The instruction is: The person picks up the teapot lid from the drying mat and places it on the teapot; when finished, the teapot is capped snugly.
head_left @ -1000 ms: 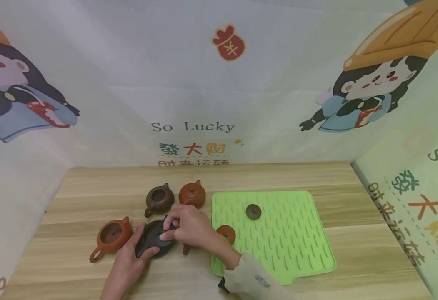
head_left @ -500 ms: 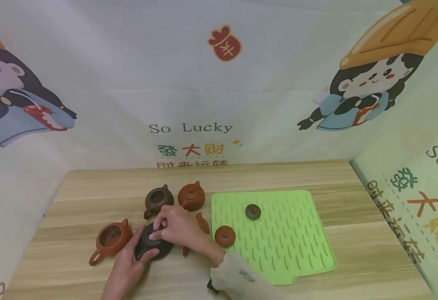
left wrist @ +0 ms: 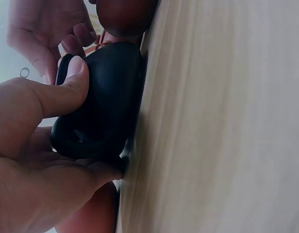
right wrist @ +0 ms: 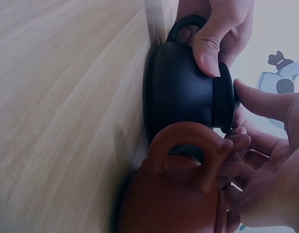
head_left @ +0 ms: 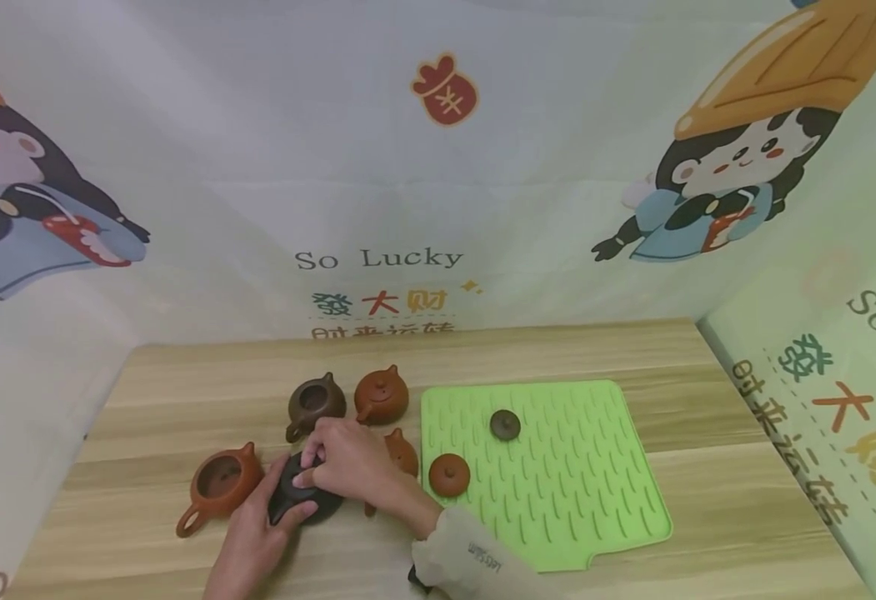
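1. The black teapot [right wrist: 178,94] stands upright on the wooden table [head_left: 655,367], between the person's two hands, its black lid [right wrist: 223,104] at the mouth.
2. The left hand [head_left: 260,523] grips the pot by its handle side, fingers curled and thumb pressed on the shoulder. The right hand [head_left: 358,462] pinches the lid between thumb and fingertips; from here I can't tell whether by knob or edge.
3. To do this well, I'd hold the pot steady, keep the lid level, turn it lightly and never force it. The left thumb wants watching; it lies close to the rim.
4. The pot looks smooth and matte, round-bellied, with a faint sheen. Whether the lid sits fully home is hidden.
5. Just left stands a lidless orange teapot [head_left: 233,500]; beyond, an uncovered brown teapot [head_left: 332,408] and a lidded red teapot [head_left: 382,406]. Another reddish pot [head_left: 403,455] is partly behind the right hand.
6. The green mat [head_left: 565,475] bears a brown lid [head_left: 505,425] and an orange lid [head_left: 449,476].
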Motion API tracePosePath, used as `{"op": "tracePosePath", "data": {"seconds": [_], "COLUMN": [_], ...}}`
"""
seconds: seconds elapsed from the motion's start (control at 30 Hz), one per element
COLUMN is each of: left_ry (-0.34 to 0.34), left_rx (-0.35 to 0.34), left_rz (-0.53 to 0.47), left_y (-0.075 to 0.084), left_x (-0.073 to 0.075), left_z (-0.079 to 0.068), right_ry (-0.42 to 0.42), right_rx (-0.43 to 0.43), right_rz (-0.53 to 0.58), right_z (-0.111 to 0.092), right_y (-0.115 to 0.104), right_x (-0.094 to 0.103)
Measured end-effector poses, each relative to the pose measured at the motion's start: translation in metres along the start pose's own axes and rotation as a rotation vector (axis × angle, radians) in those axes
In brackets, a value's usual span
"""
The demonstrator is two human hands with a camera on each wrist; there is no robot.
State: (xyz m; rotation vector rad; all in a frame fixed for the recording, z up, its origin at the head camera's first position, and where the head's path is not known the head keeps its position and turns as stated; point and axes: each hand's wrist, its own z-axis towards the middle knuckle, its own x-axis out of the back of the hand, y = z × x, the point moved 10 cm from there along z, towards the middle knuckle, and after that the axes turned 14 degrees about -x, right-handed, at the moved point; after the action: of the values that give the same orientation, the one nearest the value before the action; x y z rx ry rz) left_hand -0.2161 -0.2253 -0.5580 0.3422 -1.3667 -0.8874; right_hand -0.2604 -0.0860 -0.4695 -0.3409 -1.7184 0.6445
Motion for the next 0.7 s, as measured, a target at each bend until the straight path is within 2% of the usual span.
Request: {"op": "tracePosePath", "data": {"seconds": [0.2,0.53,0.7], "left_ry": [-0.02,0.011,0.005], "left_rx": [0.023,0.006,0.013], "left_rz": [0.016,0.034,0.036], "left_y": [0.0,0.006,-0.002], "left_x": [0.002,0.01,0.01], "left_z": [-0.004,-0.001,-0.002], "right_ry": [0.005,0.033,0.027], "right_rx": [-0.008,-0.011,-0.004], "right_rz": [-0.049,-0.097,-0.094], "right_z": [0.001,0.003,0.003], "right_y": [-0.001,-0.006,-0.008], "right_x": [-0.006,-0.004,-0.005]}}
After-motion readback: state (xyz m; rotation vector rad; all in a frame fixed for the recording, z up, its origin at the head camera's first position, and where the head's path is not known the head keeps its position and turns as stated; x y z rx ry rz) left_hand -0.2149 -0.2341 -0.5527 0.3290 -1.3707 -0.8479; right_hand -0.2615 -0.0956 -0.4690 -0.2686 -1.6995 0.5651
